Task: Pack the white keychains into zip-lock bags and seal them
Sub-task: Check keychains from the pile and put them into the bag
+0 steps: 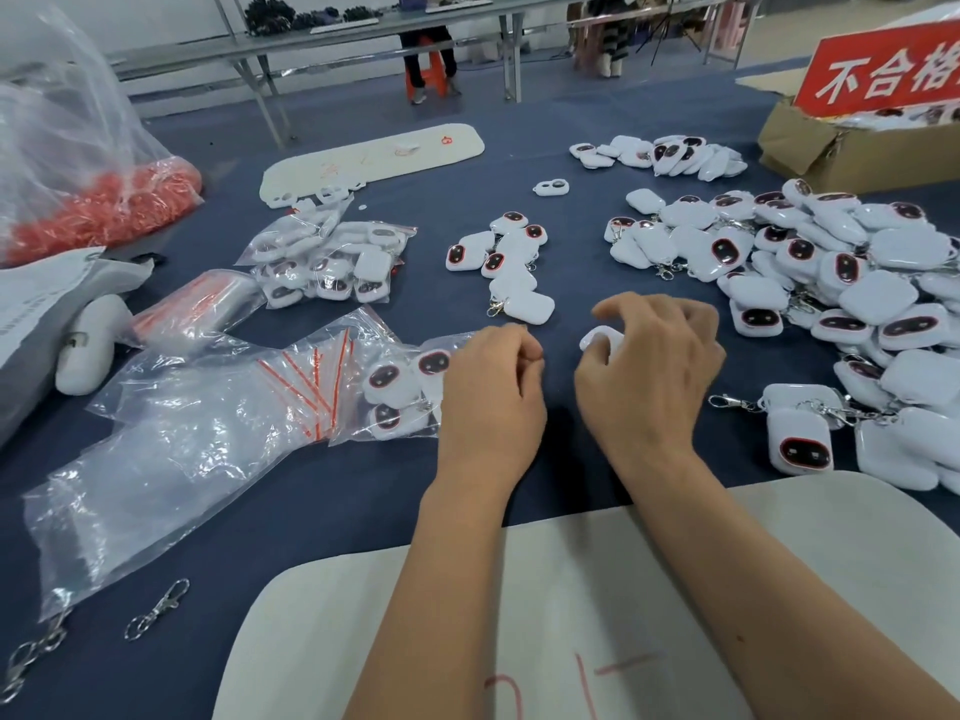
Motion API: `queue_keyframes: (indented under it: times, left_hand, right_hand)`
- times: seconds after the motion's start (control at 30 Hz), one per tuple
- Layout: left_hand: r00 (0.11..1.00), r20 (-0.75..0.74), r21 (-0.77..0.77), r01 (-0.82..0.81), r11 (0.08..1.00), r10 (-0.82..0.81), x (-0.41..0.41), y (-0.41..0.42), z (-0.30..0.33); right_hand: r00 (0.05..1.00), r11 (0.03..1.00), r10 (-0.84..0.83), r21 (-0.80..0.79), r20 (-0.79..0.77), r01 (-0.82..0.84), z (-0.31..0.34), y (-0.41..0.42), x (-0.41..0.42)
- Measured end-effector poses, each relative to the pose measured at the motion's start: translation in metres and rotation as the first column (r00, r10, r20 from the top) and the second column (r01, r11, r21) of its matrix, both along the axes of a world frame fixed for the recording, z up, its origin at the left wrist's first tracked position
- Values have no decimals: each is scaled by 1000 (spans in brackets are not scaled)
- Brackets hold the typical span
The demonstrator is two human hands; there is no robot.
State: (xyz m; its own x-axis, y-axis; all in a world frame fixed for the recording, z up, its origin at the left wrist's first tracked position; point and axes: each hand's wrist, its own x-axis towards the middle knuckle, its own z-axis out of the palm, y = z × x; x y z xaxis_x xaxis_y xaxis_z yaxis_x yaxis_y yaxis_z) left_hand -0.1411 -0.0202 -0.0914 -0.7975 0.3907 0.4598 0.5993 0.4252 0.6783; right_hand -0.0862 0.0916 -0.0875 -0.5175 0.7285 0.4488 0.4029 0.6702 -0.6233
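Note:
My left hand (493,387) is curled at the mouth of a clear zip-lock bag (358,387) that holds several white keychains; whether it pinches the bag edge is hidden. My right hand (649,366) grips one white keychain (602,339) just right of the bag, its fingers curled over it. A small group of white keychains (506,262) lies beyond my hands. A big heap of white keychains (831,283) covers the right side. Filled, closed bags (332,257) lie at the left centre.
A large plastic sack of empty zip-lock bags (171,449) lies front left. A sack of red rings (98,210) sits far left. A cardboard box (841,153) with a red sign stands back right. Loose metal clasps (156,610) lie near the front edge, beside a white board (571,589).

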Motion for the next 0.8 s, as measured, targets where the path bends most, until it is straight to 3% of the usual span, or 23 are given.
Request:
queue_keyframes:
  times: [0.1, 0.23, 0.37, 0.47, 0.6, 0.7, 0.8]
  left_hand:
    - [999, 33, -134, 20, 991, -16, 1, 2, 0]
    - [999, 40, -166, 19, 986, -13, 3, 3, 3]
    - [999, 36, -55, 11, 998, -9, 5, 5, 4]
    - [997, 73, 72, -16, 997, 11, 7, 8, 5]
    - [986, 131, 170, -125, 978, 103, -1, 2, 3]
    - [981, 166, 176, -131, 976, 102, -8, -5, 4]
    - [983, 182, 167, -37, 985, 6, -8, -9, 5]
  right_hand:
    - [949, 1000, 10, -28, 314, -1, -1, 1, -1]
    - [938, 993, 97, 30, 332, -113, -3, -1, -3]
    - [975, 977, 213, -17, 61, -212, -2, 1, -2]
    - [930, 933, 316, -118, -187, -340, -1, -2, -3]
    - [878, 857, 358, -261, -317, -444, -3, -2, -5]
    - [824, 717, 389, -426, -413, -552, -5, 1, -7]
    - [772, 542, 368, -556, -518, -631, -3, 1, -7]
